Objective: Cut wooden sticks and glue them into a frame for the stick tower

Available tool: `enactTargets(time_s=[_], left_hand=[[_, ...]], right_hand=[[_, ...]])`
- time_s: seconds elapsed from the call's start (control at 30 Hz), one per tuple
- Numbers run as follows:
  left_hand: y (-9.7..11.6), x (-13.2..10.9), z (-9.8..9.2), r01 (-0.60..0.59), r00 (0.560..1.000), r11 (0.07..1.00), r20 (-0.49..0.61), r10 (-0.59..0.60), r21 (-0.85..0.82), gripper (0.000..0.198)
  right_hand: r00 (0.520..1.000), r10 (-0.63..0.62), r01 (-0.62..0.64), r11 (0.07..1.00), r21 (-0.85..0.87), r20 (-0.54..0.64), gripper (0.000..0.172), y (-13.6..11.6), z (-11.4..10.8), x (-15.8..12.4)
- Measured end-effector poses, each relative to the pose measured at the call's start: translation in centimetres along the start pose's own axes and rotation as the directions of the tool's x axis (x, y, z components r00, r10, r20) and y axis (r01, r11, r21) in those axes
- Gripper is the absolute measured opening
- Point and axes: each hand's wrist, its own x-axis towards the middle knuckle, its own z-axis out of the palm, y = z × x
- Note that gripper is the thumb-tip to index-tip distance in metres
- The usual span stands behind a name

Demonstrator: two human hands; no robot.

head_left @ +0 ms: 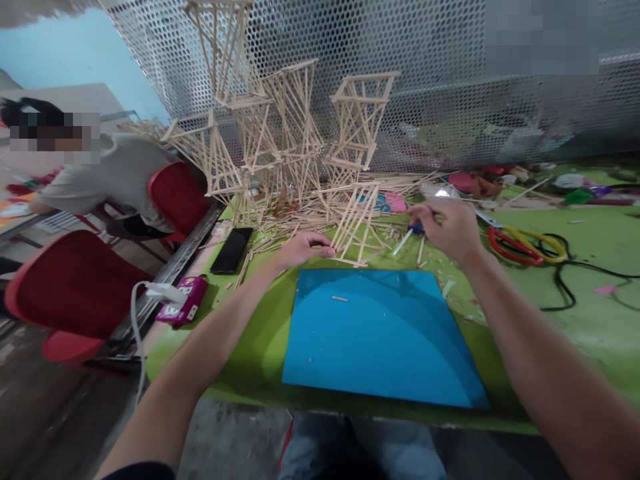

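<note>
My left hand is closed in a pinch at the lower left corner of a small frame of thin wooden sticks. The frame leans upright just behind a blue sheet. To the right of it, my right hand has its fingers curled round a small blue tool, mostly hidden by the hand. A pale, translucent stick juts from the tool toward the lower left. On the blue sheet lies one short piece of wood.
Taller stick towers stand behind, before a perforated metal screen, amid loose sticks. A phone and a purple power strip lie left. Scissors and black cord lie right. A seated person is at far left.
</note>
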Motion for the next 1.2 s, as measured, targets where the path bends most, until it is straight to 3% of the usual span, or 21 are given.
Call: enactTargets(time_s=[0.07,0.13,0.3,0.43,0.5,0.7,0.97,1.2], left_hand=[[0.3,0.0,0.2,-0.013,0.999,1.0,0.048,0.013,0.004,0.039],[0.3,0.0,0.4,-0.028,0.997,0.999,0.079,0.026,0.03,0.037],[-0.2,0.3,0.6,-0.045,0.991,0.999,0.128,0.041,0.027,0.041],[-0.6,0.5,0.7,-0.061,0.982,0.998,0.178,0.06,-0.003,0.045],[-0.7,0.6,0.9,-0.059,0.976,0.998,0.209,0.061,-0.017,0.045],[-0.8,0.6,1.5,-0.022,0.96,0.998,0.277,0.036,-0.056,0.044],[0.2,0.1,1.9,-0.036,0.976,0.988,0.208,0.066,-0.147,0.043],[0.2,0.0,1.8,-0.045,0.973,0.992,0.218,0.071,-0.121,0.042]], right_hand=[[0.992,-0.02,0.019,1.0,-0.009,-0.125,0.042,-0.9,-0.2,-0.2],[0.983,-0.052,0.052,0.999,-0.006,-0.177,0.04,-1.8,-0.3,-0.4],[0.959,-0.148,0.158,0.987,0.023,-0.243,0.034,-3.2,0.2,-0.4],[0.911,-0.302,0.315,0.949,0.002,-0.283,0.045,-4.4,1.0,0.2],[0.902,-0.343,0.355,0.935,-0.004,-0.261,0.041,-5.2,1.4,0.3],[0.898,-0.32,0.349,0.936,0.046,-0.302,0.023,-6.5,1.5,0.0],[0.878,-0.348,0.39,0.918,0.07,-0.327,0.024,-6.6,1.5,0.0],[0.873,-0.36,0.397,0.917,0.05,-0.33,0.022,-6.6,1.5,-0.1]])
